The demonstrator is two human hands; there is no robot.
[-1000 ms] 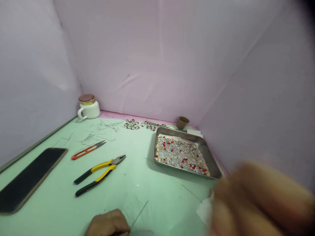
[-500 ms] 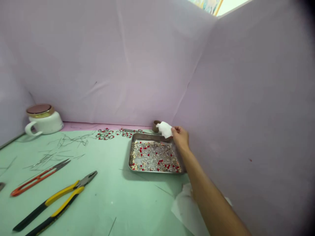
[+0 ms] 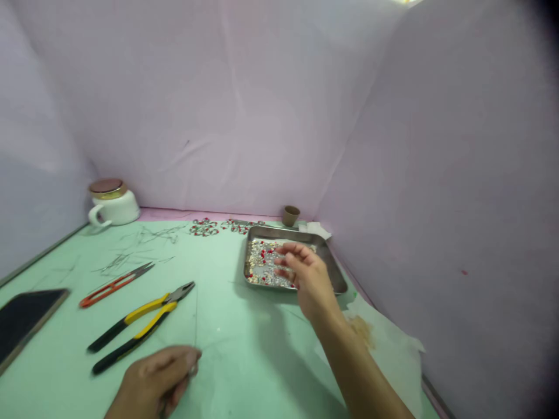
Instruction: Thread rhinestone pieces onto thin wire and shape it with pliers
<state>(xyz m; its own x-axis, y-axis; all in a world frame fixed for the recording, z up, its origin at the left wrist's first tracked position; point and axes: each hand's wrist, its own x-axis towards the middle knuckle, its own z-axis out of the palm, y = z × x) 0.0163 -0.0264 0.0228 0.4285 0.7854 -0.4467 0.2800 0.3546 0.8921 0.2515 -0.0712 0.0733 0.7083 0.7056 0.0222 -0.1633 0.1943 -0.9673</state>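
My right hand (image 3: 303,273) hovers over the metal tray (image 3: 336,273) of small silver and red beads, fingers loosely spread, holding nothing that I can see. My left hand (image 3: 152,381) rests on the green mat at the bottom edge, fingers pinched round a thin wire (image 3: 195,317) that runs up away from it. A folded white tissue (image 3: 315,228) lies behind the tray, next to a small brown cup (image 3: 290,216).
Yellow-handled pliers (image 3: 137,323) and orange snips (image 3: 114,284) lie left of centre. A dark phone (image 3: 24,317) sits at the left edge, a lidded white mug (image 3: 111,203) at the back left. Cut wire bits (image 3: 140,247) and beaded rings (image 3: 205,228) lie near the back wall. Crumpled paper (image 3: 384,343) lies at right.
My right hand has let go of the white tissue behind the tray and drawn back over the beads. The view swung left, so my left hand and the phone show again.
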